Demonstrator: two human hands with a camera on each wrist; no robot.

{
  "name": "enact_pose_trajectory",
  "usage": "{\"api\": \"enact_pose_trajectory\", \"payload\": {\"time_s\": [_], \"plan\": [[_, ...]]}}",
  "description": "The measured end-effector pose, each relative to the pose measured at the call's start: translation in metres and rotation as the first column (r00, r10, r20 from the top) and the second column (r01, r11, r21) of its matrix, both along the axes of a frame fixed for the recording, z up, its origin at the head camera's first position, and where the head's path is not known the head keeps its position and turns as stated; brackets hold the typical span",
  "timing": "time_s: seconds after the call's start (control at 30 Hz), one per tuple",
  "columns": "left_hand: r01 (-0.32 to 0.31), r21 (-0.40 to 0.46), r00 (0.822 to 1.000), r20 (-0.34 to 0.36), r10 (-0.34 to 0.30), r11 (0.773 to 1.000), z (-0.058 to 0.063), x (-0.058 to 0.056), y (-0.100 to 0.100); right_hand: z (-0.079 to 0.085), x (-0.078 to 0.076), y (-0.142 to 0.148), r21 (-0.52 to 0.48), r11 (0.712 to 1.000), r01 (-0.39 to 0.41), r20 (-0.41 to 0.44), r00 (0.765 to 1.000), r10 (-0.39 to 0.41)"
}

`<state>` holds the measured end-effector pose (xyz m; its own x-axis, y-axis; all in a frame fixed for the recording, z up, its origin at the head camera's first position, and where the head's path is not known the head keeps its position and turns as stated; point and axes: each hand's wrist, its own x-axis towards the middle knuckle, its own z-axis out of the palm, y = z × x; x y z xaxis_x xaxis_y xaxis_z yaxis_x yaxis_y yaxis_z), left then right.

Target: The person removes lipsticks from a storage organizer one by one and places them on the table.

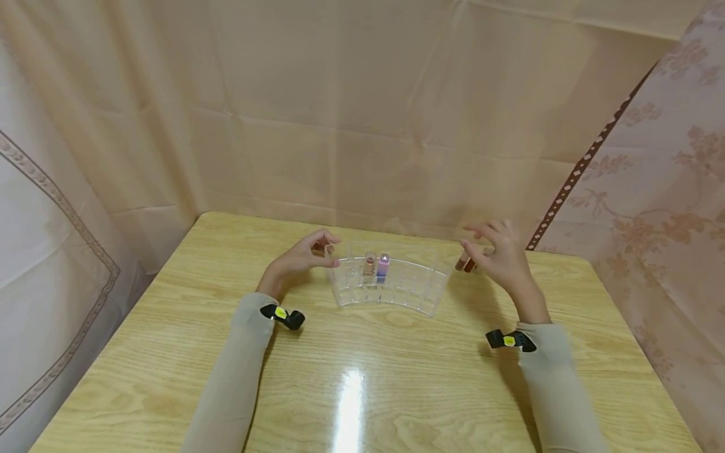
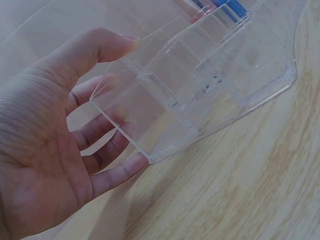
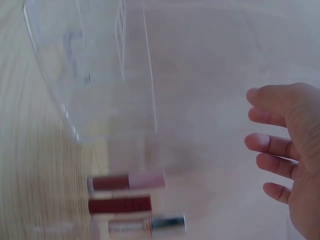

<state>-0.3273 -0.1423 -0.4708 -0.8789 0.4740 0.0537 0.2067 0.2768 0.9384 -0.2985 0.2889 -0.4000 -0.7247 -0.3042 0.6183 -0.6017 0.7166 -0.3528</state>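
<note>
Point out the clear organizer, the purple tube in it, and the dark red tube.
Clear organizer (image 1: 416,284): head view, a bare section.
Purple tube (image 1: 383,267): head view, mid-body.
Dark red tube (image 3: 119,204): right wrist view, middle of its length.

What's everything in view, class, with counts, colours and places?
Table: one, light wood, lower centre.
Organiser: one, clear, on the table.
Brownish tube: one, brownish, inside the organiser.
Lilac tube: one, lilac and blue, inside too.
Brown-pink tube: one, brown and pink, right of organiser.
Red tube: one, dark red, beside that.
Dark-capped tube: one, brownish, beside the red.
Cloths: three, beige behind, whitish left, floral right.
Sleeves: two, beige, over the table.
Wrist cameras: two, black and yellow, one per sleeve.
Left grip: one, bare, holding the organiser's left end.
Right grip: one, bare, right of organiser.
</note>
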Motion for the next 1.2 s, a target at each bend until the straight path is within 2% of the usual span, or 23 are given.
{"api": "enact_pose_trajectory", "payload": {"time_s": [0.27, 0.47, 0.8, 1.2], "plan": [[0.005, 0.008, 1.000, 0.019, -0.005, 1.000, -0.001, -0.001, 0.000, 0.002, 0.003, -0.029, 0.036, 0.994, -0.102, -0.048, 0.993, 0.104], [0.007, -0.006, 1.000, 0.001, -0.007, 1.000, -0.002, -0.003, -0.002, 0.003, 0.001, -0.046, 0.067, 0.986, -0.152, -0.069, 0.985, 0.157], [0.008, -0.011, 1.000, -0.001, -0.008, 1.000, 0.000, -0.001, -0.001, 0.004, 0.007, -0.069, 0.107, 0.977, -0.184, 0.013, 0.983, 0.184], [0.005, -0.019, 1.000, -0.013, -0.005, 1.000, -0.001, -0.001, -0.003, -0.004, 0.005, -0.091, 0.182, 0.958, -0.219, 0.043, 0.976, 0.215]]}}
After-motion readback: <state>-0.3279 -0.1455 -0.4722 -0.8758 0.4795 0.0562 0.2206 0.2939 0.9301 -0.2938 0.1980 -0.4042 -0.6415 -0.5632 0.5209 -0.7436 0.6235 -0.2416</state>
